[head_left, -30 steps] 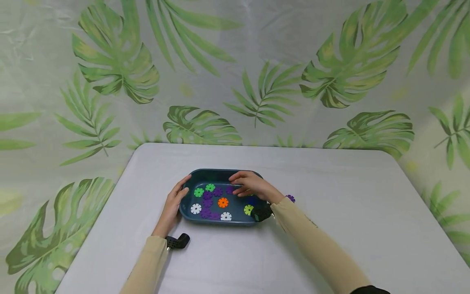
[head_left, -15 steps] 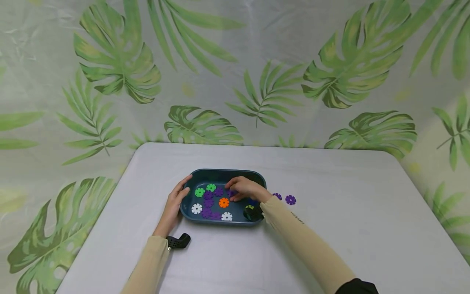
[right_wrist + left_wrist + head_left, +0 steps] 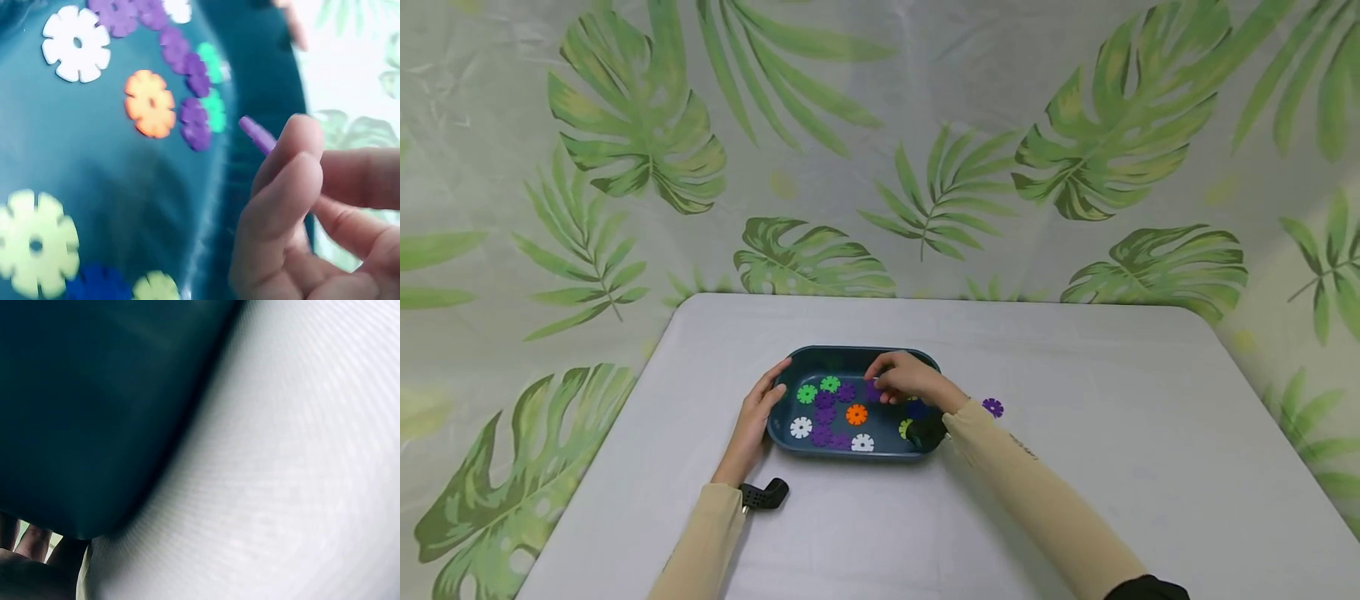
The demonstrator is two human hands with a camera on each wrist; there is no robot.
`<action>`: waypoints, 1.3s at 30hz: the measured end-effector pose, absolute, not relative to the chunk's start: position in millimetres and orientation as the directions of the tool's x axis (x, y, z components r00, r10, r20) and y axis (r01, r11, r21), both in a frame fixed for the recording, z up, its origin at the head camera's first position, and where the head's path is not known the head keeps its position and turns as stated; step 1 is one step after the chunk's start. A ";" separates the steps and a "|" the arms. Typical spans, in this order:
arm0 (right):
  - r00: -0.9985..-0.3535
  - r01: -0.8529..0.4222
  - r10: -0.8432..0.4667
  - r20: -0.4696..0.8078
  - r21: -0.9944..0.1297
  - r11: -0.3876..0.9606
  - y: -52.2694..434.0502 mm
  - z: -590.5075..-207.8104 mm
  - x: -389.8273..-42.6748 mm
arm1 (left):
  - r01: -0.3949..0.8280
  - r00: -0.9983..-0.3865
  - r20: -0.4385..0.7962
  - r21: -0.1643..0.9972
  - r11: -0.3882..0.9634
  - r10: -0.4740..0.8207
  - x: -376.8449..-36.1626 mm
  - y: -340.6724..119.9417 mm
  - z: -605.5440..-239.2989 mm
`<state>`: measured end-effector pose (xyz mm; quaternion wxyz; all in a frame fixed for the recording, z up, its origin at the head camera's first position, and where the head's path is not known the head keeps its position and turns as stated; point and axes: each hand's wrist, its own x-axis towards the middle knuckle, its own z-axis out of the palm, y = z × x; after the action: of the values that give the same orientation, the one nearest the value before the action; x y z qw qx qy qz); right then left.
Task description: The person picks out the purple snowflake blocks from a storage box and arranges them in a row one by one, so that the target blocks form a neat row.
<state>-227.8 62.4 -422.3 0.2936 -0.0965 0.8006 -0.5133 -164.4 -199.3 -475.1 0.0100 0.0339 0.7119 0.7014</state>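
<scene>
A dark teal tray (image 3: 835, 360) lies on the white table, holding flower-shaped plastic discs. At its left end my left hand (image 3: 754, 421) grips the wall, thumb at the rim and fingers along the outside. My right hand (image 3: 912, 379) is over the tray's right half. Between thumb and forefinger it pinches a purple notched disc (image 3: 257, 134), seen edge-on in the right wrist view. An orange disc (image 3: 856, 414) lies mid-tray, with several purple discs (image 3: 823, 415) left of it. Two green discs (image 3: 807, 394) and two white discs (image 3: 862, 442) lie around them.
Yellow-green discs (image 3: 37, 244) and a blue disc (image 3: 99, 284) lie at the tray's right end, partly covered by the right wrist in the head view. Outside the tray, a purple disc (image 3: 992, 407) rests on the table (image 3: 1097, 400) to the right.
My right hand dipped left and down into the tray, then came back slightly right; its fingers, spread earlier, now pinch a purple disc. The left hand has stayed on the tray.
</scene>
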 end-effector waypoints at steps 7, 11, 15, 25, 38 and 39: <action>-0.823 0.106 -0.496 -0.277 -0.933 0.344 114.9 -408.4 -225.3 | 0.015 -0.998 0.015 1.000 0.005 0.066 -160.7 -196.8 -468.8; -0.858 0.089 -0.454 -0.241 -0.939 0.332 158.0 -408.7 -222.0 | 0.018 -0.998 0.018 1.000 0.000 0.066 -160.0 -197.2 -469.6; -0.897 0.095 -0.374 -0.235 -0.929 0.357 202.7 -416.0 -216.3 | 0.018 -0.998 0.019 1.000 -0.015 0.065 -159.4 -197.6 -470.5; -0.919 0.196 -0.236 -0.316 -0.885 0.421 269.4 -449.0 -200.8 | 0.020 -0.997 0.022 1.000 -0.020 0.068 -160.1 -195.7 -468.5; -0.923 0.143 -0.243 -0.298 -0.853 0.502 251.8 -448.2 -199.5 | 0.032 -0.997 0.033 0.999 -0.012 0.071 -161.0 -197.0 -470.3; -0.926 0.128 -0.251 -0.281 -0.862 0.490 247.6 -445.3 -200.0 | 0.034 -0.997 0.035 0.999 -0.014 0.072 -160.9 -197.0 -470.4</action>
<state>-200.0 247.6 -445.3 0.1884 -0.0366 0.8423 -0.5036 -160.9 -197.0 -470.4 0.0134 0.0376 0.7022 0.7109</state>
